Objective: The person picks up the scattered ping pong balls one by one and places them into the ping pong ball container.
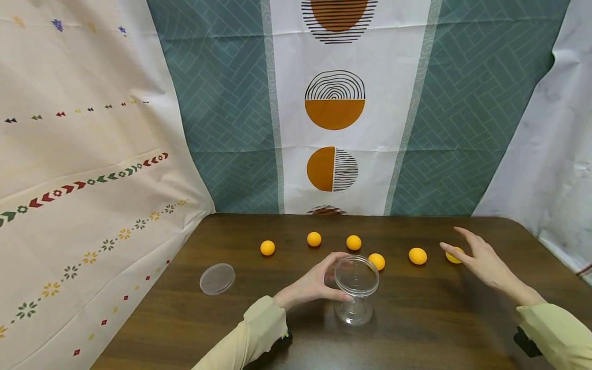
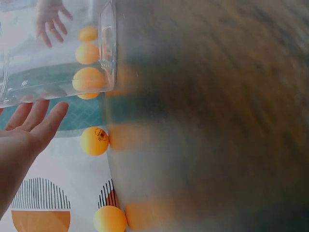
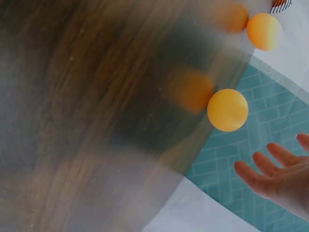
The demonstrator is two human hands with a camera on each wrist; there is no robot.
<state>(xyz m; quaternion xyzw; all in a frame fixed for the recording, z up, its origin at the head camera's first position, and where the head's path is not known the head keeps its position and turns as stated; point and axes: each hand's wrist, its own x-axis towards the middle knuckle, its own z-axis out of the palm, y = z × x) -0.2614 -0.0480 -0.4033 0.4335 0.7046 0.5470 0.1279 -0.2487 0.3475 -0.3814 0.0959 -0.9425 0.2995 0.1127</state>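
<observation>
My left hand [image 1: 322,281] holds a clear round container [image 1: 356,280] from its left side, thumb at the front and fingers behind. In the left wrist view the container's transparent wall [image 2: 48,92] overlaps orange balls beyond it, and the fingers [image 2: 50,121] lie along that wall. My right hand [image 1: 483,262] is raised at the right with its fingers apart, holding nothing. Just behind its fingertips is an orange table tennis ball [image 1: 454,255], partly covered by the hand in the head view. Another orange ball [image 1: 418,256] lies to its left.
More orange balls lie behind the container, including one close at its right rim [image 1: 376,261] and one farther left [image 1: 267,247]. A clear flat disc [image 1: 217,279] rests on the left of the dark wooden table [image 1: 430,329]. Patterned cloth [image 1: 222,118] hangs along the back edge.
</observation>
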